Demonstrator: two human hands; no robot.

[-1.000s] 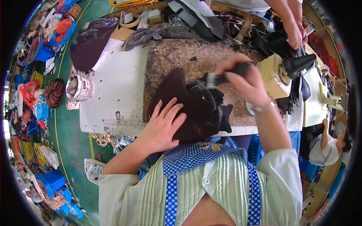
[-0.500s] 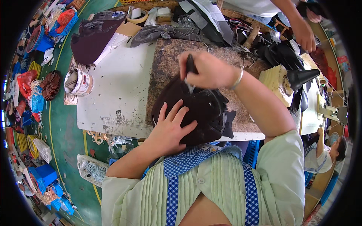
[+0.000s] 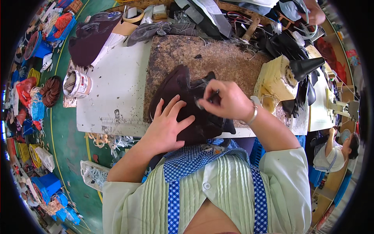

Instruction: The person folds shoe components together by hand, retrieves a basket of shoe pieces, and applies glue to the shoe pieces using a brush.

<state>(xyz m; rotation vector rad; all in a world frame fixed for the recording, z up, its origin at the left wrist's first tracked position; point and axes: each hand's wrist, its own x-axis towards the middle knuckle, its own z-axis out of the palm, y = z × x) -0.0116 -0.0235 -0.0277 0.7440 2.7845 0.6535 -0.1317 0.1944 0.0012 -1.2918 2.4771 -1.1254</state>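
Dark maroon shoe-leather pieces [image 3: 169, 89] lie stacked at the near edge of a speckled brown work board [image 3: 230, 54]. My left hand [image 3: 165, 126] rests on them with its fingers spread, holding nothing. My right hand [image 3: 230, 101] is closed around a small brush [image 3: 215, 96] with a black handle, mostly hidden by the fingers. Its pale tip is down at the jagged, notched right side of the stack.
A white tub [image 3: 82, 86] smeared with pale paste stands on the left of the white table [image 3: 113, 84]. A yellowish block with a black cone [image 3: 306, 68] is at the right. Scissors, tape and leather scraps crowd the back, where another person's hand [image 3: 314, 15] shows.
My right hand has moved with the brush toward me and to the right across the leather. My left hand stays spread on the stack. The other person's hand has shifted at the far right.
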